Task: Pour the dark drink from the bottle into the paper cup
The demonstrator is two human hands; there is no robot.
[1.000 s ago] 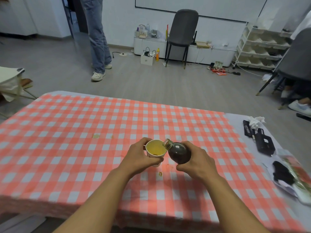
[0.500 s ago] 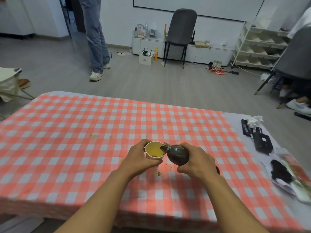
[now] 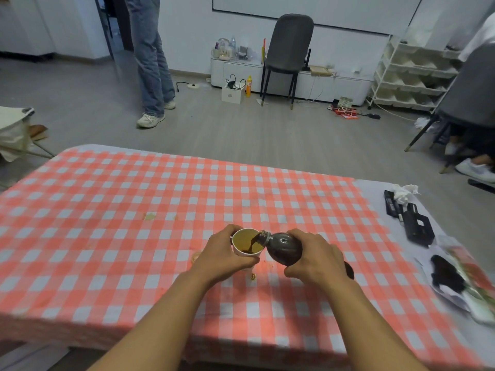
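at the far left edge of the frame a pale folding stand (image 3: 13, 132) is seen on the floor, and in the upper left a standing person's legs in jeans (image 3: 151, 57) are seen beyond the table. most of the lower frame is filled by the checked tablecloth (image 3: 107, 236), red-orange and white, on which a small yellowish stain (image 3: 150, 216) is marked left of centre. just below centre the paper cup (image 3: 246, 243) is gripped by the left hand (image 3: 223, 257), the fingers curled around its left and near sides and the thumb pressed against its near wall; whether the cup rests on the cloth or is lifted cannot be told. a thin dark stream (image 3: 254, 242) is seen running from the mouth of the bottle (image 3: 284, 249) into the cup, where a dark pool is gathered at the bottom. the bottle is tilted with its neck over the cup's right rim, and it is clamped by the right hand (image 3: 318, 259), fingers wrapped over its body. a small crumb (image 3: 253, 276) is seen on the cloth just below the cup. on the bare grey strip at the right of the table, black devices (image 3: 413, 223) and a crumpled tissue (image 3: 404, 191) are laid, and lower right a wrapper with a dark item (image 3: 447, 274) is seen. a grey chair (image 3: 290, 44) is stood by the wall at upper centre, right of it white shelving (image 3: 412, 73).
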